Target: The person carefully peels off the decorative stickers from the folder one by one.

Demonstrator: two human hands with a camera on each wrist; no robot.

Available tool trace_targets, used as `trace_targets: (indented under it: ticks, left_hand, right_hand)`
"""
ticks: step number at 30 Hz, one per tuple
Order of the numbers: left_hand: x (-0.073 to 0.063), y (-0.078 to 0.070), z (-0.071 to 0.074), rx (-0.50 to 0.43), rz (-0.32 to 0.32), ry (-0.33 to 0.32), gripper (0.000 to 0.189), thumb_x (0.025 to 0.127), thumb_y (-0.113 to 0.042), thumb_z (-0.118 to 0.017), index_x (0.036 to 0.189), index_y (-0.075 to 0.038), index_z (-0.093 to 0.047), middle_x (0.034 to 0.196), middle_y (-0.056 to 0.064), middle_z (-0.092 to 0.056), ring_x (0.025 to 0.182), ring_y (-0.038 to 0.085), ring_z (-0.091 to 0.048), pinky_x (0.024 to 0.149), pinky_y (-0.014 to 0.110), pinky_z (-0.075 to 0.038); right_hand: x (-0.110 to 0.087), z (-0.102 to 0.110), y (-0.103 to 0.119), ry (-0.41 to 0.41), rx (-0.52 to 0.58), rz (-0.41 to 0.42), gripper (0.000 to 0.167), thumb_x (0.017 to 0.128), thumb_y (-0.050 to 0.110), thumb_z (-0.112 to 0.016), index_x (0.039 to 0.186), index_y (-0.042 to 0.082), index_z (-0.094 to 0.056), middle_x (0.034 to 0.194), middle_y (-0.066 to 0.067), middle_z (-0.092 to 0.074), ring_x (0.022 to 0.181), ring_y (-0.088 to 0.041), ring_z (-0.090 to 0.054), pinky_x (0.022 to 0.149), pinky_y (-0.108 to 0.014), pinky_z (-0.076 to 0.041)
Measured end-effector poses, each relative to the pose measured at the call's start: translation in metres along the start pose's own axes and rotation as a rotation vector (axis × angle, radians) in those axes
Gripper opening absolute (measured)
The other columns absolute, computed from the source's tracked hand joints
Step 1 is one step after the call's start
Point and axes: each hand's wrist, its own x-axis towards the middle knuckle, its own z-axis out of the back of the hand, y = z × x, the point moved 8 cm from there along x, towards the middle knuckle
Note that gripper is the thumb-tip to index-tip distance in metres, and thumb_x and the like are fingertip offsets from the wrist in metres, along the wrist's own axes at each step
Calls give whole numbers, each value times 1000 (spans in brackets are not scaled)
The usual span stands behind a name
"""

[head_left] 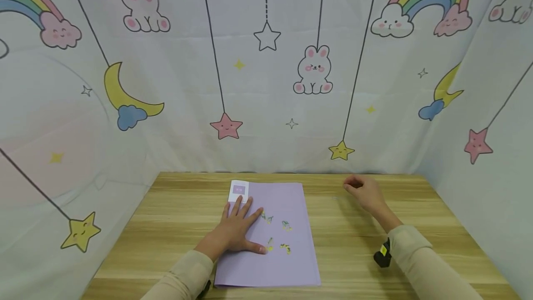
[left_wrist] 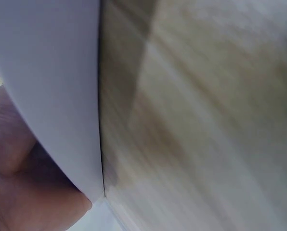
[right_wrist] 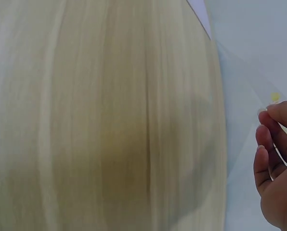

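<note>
My left hand (head_left: 237, 230) rests with spread fingers on a pale purple folder (head_left: 287, 267), its fingertips reaching a white label (head_left: 234, 196) at the far left corner. Small green and yellow flower stickers (head_left: 286, 225) dot the folder's middle, beside the thumb. In the left wrist view, the purple edge (left_wrist: 52, 72) lies against the hand at the left. My right hand (head_left: 368, 193) is raised over the table's far right part. Its thumb and index finger pinch what looks like a thin clear film (right_wrist: 249, 79), faintly visible in the right wrist view.
The wood-grain table (head_left: 175, 216) extends around the folder on both sides. White curtains (head_left: 275, 87) printed with bunnies, stars and rainbows stand behind and beside it. A black wrist device (head_left: 382, 254) hangs below the right sleeve.
</note>
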Motion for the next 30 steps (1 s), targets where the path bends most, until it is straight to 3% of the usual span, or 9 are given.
trace_targets:
  ticks: [8, 22, 30]
  left_hand:
    - [-1, 1, -2, -12, 2, 3, 117, 73, -83, -76, 166, -21, -40, 175, 21, -18, 160, 50, -7, 123, 72, -7]
    - [2, 3, -1, -9, -12, 2, 117, 74, -84, -75, 166, -22, -38, 175, 20, -17, 160, 49, -7, 123, 72, -7]
    - [0, 3, 0, -20, -10, -4, 117, 74, -83, -77, 166, -21, -39, 175, 21, -18, 160, 50, -7, 123, 72, -7]
  right_hand:
    - [-2, 5, -12, -29, -61, 42, 6, 100, 11, -74, 100, 7, -78, 97, -7, -77, 90, -21, -68, 78, -35, -54]
    - [-7, -7, -32, 24, -87, 81, 8, 96, 8, -80, 95, 0, -77, 92, -6, -76, 87, -21, -67, 77, -37, -54]
    - [-6, -12, -28, 31, -131, 83, 6, 95, 6, -80, 96, 1, -78, 94, -7, -77, 89, -23, -68, 79, -41, -53]
